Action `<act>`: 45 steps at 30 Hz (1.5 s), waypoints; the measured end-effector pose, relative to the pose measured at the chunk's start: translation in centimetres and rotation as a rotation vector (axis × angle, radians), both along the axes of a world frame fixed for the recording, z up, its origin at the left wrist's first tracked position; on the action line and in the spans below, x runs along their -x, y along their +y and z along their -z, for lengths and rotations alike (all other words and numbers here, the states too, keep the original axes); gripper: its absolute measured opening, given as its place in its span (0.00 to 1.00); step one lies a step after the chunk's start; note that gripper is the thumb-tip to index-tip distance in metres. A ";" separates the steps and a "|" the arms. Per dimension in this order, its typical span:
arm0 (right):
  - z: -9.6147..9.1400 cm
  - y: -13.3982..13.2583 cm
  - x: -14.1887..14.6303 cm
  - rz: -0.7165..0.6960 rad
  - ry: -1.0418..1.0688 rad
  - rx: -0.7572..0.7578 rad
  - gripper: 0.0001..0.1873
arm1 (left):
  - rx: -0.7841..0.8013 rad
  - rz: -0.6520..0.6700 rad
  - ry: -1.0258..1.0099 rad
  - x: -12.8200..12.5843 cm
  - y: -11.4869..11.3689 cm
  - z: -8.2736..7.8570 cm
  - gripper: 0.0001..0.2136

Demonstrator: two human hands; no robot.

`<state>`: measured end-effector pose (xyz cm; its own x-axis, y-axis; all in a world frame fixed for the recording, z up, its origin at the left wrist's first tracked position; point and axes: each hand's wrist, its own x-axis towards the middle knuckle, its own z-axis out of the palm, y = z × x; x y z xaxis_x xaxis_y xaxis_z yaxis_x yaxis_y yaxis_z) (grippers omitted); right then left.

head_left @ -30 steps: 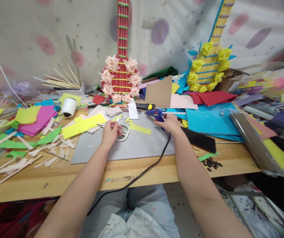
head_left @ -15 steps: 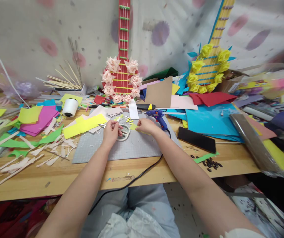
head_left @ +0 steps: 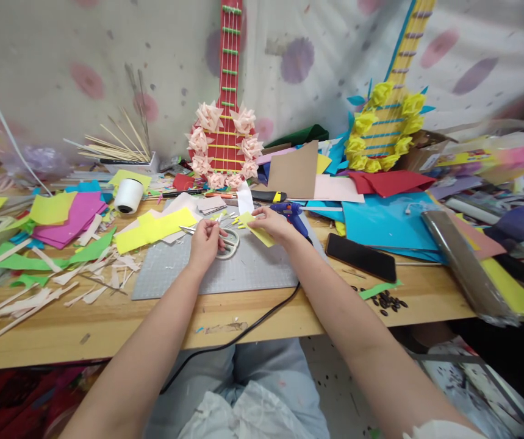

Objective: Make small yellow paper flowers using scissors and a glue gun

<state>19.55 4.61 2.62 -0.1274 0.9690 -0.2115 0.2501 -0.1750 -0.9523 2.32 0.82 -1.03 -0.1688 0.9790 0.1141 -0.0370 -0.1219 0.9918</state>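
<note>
Soft, even light fills a crowded desk, with deep shade gathering below its front edge.
The source lies out of view, and shadows on the desktop are faint and soft-edged. A pale sheen marks the wrapped packet at right; the phone reads nearly black. At centre, the scissors and small yellow paper are legible, fine detail smeared. The wide lens stretches shapes at the edges, blurring the plastic bag at left; the upper right corner darkens.

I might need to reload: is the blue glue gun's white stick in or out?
Partly in: the white stick juts from the rear of the blue glue gun.
</note>
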 end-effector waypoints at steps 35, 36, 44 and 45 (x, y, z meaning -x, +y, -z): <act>-1.8 0.9 -0.1 -0.370 0.091 -0.350 0.21 | -0.123 0.200 0.215 2.1 -0.2 -1.6 0.06; -1.9 0.8 0.0 -0.484 0.014 -0.323 0.19 | -0.126 0.225 0.226 2.1 -0.3 -1.6 0.06; 0.0 -0.2 2.0 -0.306 -0.069 -0.286 0.08 | -0.193 0.003 0.248 2.1 0.5 -0.5 0.07; 0.3 -0.4 2.1 -0.214 -0.013 -0.286 0.09 | -0.154 -0.006 0.195 2.0 0.6 -0.4 0.08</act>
<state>17.45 4.25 2.33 -0.3329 0.9410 0.0616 0.2650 0.1560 -0.9515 0.33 1.39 -0.62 -0.1348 0.9467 0.2926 0.1549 -0.2715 0.9499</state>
